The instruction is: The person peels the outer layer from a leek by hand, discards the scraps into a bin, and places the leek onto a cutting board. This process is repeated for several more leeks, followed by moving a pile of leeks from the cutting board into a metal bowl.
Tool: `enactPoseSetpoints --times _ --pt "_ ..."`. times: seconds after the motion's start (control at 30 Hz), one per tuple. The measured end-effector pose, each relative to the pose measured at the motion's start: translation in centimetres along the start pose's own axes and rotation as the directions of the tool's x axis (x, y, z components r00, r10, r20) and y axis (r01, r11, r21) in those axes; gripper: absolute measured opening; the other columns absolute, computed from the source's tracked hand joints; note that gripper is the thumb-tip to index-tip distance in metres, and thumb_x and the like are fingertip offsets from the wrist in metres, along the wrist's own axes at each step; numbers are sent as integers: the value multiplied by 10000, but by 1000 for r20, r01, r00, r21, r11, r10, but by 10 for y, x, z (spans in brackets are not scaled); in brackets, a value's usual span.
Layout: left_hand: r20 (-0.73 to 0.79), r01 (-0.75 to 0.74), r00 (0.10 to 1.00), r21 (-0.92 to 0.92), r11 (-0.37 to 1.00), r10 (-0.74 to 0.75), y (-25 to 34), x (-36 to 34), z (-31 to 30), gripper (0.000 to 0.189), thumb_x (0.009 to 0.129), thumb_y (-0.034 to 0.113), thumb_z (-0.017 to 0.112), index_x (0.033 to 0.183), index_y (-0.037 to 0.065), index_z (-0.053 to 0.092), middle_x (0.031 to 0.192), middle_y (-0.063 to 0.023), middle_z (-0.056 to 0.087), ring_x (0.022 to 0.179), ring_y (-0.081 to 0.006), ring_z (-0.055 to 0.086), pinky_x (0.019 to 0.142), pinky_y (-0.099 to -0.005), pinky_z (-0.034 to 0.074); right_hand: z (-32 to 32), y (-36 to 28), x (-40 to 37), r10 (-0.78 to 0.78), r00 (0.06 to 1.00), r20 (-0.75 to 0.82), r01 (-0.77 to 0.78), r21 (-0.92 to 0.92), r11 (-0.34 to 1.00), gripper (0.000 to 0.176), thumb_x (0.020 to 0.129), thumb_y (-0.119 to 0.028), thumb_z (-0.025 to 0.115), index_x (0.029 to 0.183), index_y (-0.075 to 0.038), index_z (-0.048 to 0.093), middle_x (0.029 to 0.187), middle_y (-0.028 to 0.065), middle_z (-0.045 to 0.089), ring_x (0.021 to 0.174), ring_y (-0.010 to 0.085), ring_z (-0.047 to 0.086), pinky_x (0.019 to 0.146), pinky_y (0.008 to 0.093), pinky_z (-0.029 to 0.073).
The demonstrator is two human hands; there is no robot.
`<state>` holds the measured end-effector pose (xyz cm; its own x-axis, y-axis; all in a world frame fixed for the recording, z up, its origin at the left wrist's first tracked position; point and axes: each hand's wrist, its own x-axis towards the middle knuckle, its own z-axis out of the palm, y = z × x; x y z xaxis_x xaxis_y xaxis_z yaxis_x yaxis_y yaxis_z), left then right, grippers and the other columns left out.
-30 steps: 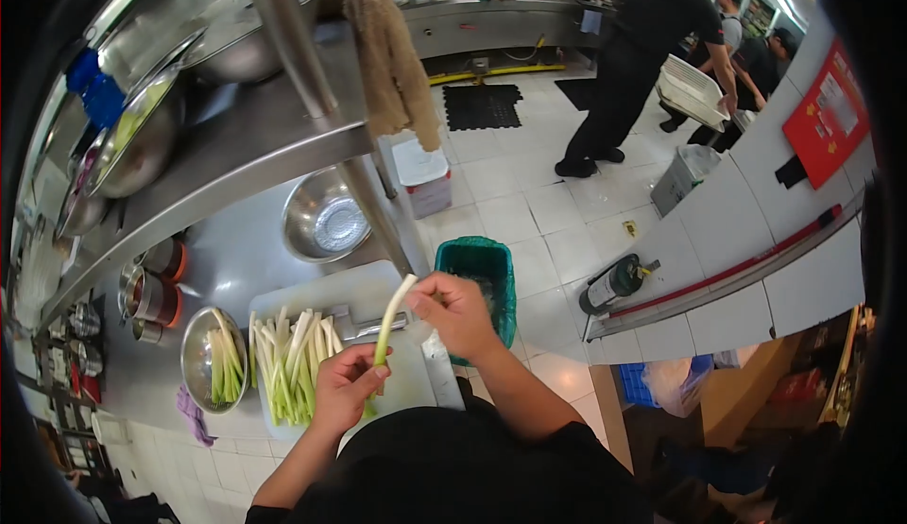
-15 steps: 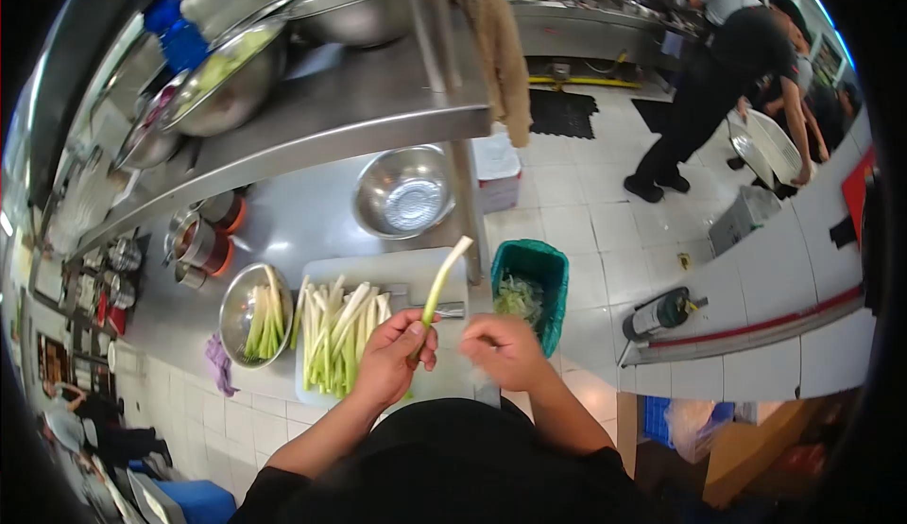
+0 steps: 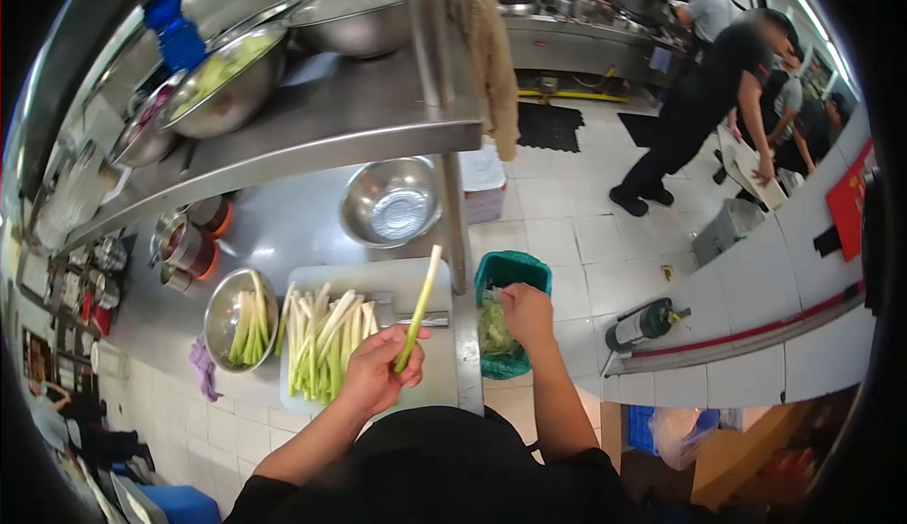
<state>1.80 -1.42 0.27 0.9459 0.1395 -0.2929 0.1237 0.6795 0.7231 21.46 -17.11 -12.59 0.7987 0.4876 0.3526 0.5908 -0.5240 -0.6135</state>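
My left hand (image 3: 383,373) is closed around the lower end of a green onion (image 3: 422,302), whose pale end points up over the board. My right hand (image 3: 527,314) is over the green bin (image 3: 505,365), fingers curled together; whatever they hold, if anything, cannot be made out. Pale green trimmings (image 3: 494,331) lie inside that bin. On the white cutting board (image 3: 408,283) is a pile of green onions (image 3: 326,344), left of my left hand. Behind that hand lies a knife (image 3: 433,319), partly covered. A metal bowl (image 3: 218,326) left of the board holds more green onions (image 3: 251,328).
An empty-looking steel bowl (image 3: 391,205) stands behind the board. A steel shelf (image 3: 331,146) with filled bowls overhangs the counter, with a post (image 3: 453,212) near the bin. A purple cloth (image 3: 203,370) lies at the left. A person in dark clothes (image 3: 704,99) bends over at right.
My right hand has moved right, from beside the green onion to over the bin. My left hand still holds the green onion, now more upright. The view has shifted slightly.
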Motion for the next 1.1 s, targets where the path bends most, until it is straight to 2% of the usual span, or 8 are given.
enactPoseSetpoints --times 0.07,0.2,0.27,0.47,0.7,0.87,1.0,1.1 --pt "-14 -37 999 83 996 38 -1 1 0 300 937 240 428 1067 -17 510 641 -59 460 528 -123 385 535 -272 364 -6 -12 3 29 999 -35 -29 -7 1000 149 711 -181 662 761 -56 598 701 132 600 640 308 591 586 391 473" --pt "-44 -26 998 164 986 34 -9 5 -3 199 915 152 483 1045 5 517 673 -48 499 557 -107 431 545 -240 384 -8 -33 6 273 958 84 -284 394 874 187 757 -170 683 733 -34 557 664 72 585 592 177 559 570 286 457" --pt "-61 -32 997 186 982 44 -15 9 -5 183 912 142 490 1033 7 520 685 -48 516 565 -104 445 547 -233 390 -15 -54 4 114 942 317 -337 892 300 117 837 -122 615 833 -12 575 674 23 574 641 86 542 581 232 446" --pt "-44 -37 997 415 909 61 -24 17 -5 133 900 104 481 995 20 521 721 -69 563 573 -118 477 557 -241 404 -38 -95 -7 -126 893 432 -276 747 605 208 871 -190 584 845 14 614 716 36 612 684 76 558 606 223 452" --pt "-66 -59 993 464 884 101 -21 20 -13 189 923 171 490 1001 2 522 745 -74 590 574 -101 487 550 -220 399 -33 -96 -8 -204 965 165 65 604 795 168 844 -146 596 749 -7 605 613 24 551 574 92 513 530 241 401" --pt "-148 -13 988 254 967 52 -16 16 -22 315 945 293 430 1035 6 521 744 -103 594 580 -148 494 556 -251 395 -31 -72 -7 78 976 204 -210 773 599 94 847 -55 567 767 -17 597 656 -1 549 601 58 495 551 199 394" --pt "-208 -22 976 202 979 65 -6 3 -42 268 940 245 450 1024 3 529 741 -91 596 585 -137 501 562 -245 404 -31 -48 -5 185 976 119 -198 840 505 29 808 -32 615 809 -24 587 693 -17 539 620 46 482 556 186 389" --pt "-335 -100 817 721 686 470 3 -17 -84 150 884 138 530 960 14 564 748 -59 614 617 -90 517 579 -247 433 -30 -29 -9 165 981 102 -172 854 490 84 810 -28 613 872 -29 556 723 -17 544 626 47 488 572 174 390"
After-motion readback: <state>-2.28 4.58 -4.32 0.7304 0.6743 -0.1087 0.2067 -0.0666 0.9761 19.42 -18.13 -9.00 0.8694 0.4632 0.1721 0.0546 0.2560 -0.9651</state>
